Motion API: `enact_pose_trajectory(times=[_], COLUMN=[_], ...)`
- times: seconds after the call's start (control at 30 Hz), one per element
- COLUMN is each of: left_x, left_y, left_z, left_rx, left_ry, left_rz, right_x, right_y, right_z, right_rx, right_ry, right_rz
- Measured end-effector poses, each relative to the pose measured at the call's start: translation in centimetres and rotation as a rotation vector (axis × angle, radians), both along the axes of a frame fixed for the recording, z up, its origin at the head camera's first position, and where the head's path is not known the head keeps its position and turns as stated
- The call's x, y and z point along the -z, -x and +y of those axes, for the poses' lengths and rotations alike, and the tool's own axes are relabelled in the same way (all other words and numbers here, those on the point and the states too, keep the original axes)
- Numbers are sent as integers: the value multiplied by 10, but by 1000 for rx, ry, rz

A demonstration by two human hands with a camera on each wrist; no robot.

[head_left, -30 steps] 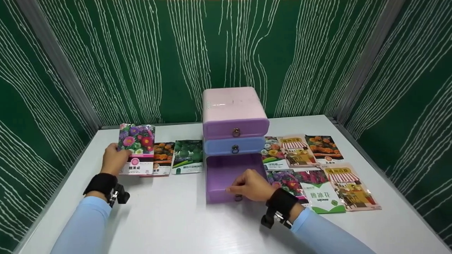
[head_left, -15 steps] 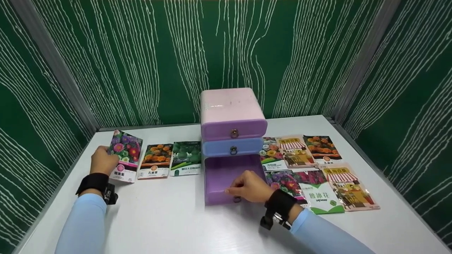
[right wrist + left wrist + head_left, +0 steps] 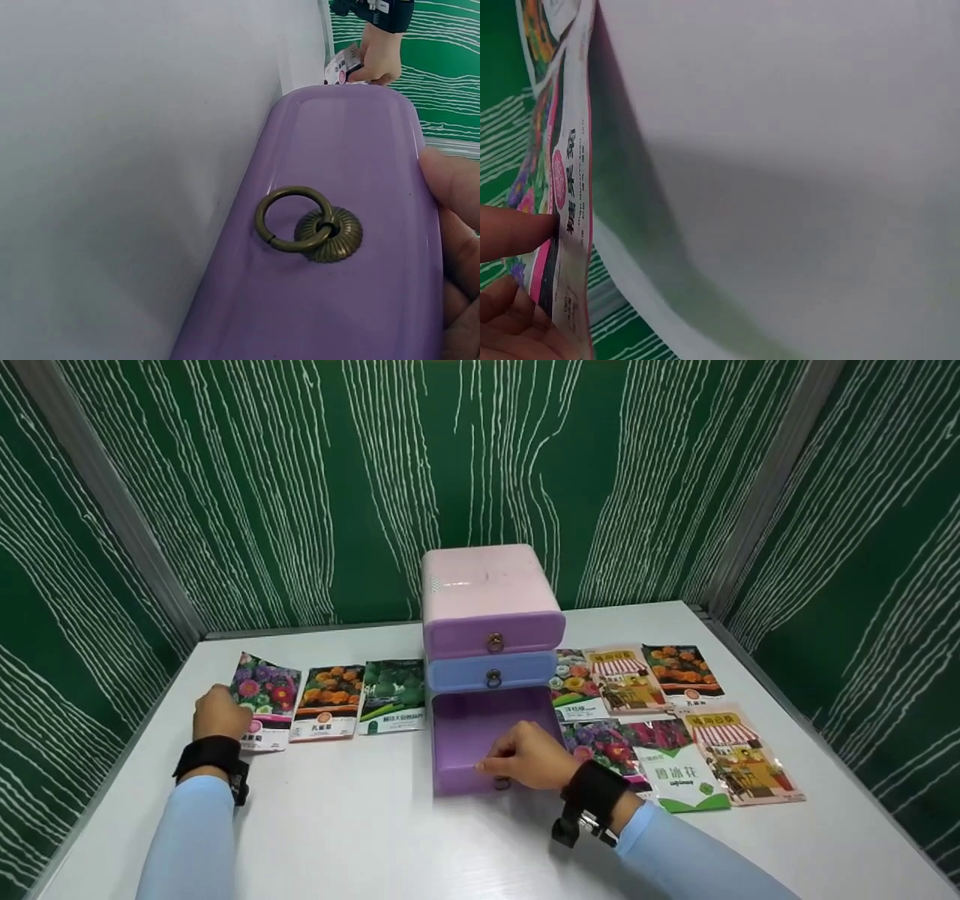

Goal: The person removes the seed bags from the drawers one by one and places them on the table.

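With thumb and fingers my left hand (image 3: 220, 712) holds the left edge of a flower seed packet (image 3: 267, 690) at the table's far left. The left wrist view shows the packet (image 3: 574, 172) standing nearly edge-on beside the white tabletop. My right hand (image 3: 534, 757) grips the upper front edge of the pulled-out bottom drawer (image 3: 461, 781), which is purple. In the right wrist view a brass ring pull (image 3: 296, 219) hangs on the drawer front (image 3: 352, 135). Above sit a blue drawer (image 3: 457, 676) and a purple top drawer (image 3: 457, 637), both pushed in.
An orange-flower seed packet (image 3: 328, 701) and a green gourd packet (image 3: 394, 696) lie left of the pink drawer cabinet (image 3: 487, 577). Several more packets, such as one with a striped awning (image 3: 742, 754), lie to its right. Green walls (image 3: 375, 510) border the white table (image 3: 337, 825).
My left hand has moved left and lowered its packet beside the orange-flower packet, uncovering that one. The right hand keeps its place on the bottom drawer.
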State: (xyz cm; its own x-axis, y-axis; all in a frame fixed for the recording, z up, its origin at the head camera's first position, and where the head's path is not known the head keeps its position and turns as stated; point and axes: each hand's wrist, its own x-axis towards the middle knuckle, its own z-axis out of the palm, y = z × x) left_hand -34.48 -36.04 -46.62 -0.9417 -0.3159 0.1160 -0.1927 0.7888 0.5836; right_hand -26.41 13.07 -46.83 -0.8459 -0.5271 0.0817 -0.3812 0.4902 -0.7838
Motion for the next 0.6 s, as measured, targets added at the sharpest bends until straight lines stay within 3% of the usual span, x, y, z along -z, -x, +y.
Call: enact_pose_trajectory(times=[0.43, 0.6], left_x=[17, 16], left_y=[2, 4], left_z=[-2, 1], left_rx=[46, 70], left_ry=[118, 188], left_rz=[-20, -131], right_x=[-1, 0], right_y=[0, 1], right_z=[-2, 0], right_rx=[-3, -12], right_ry=[-6, 5], right_rz=[11, 18])
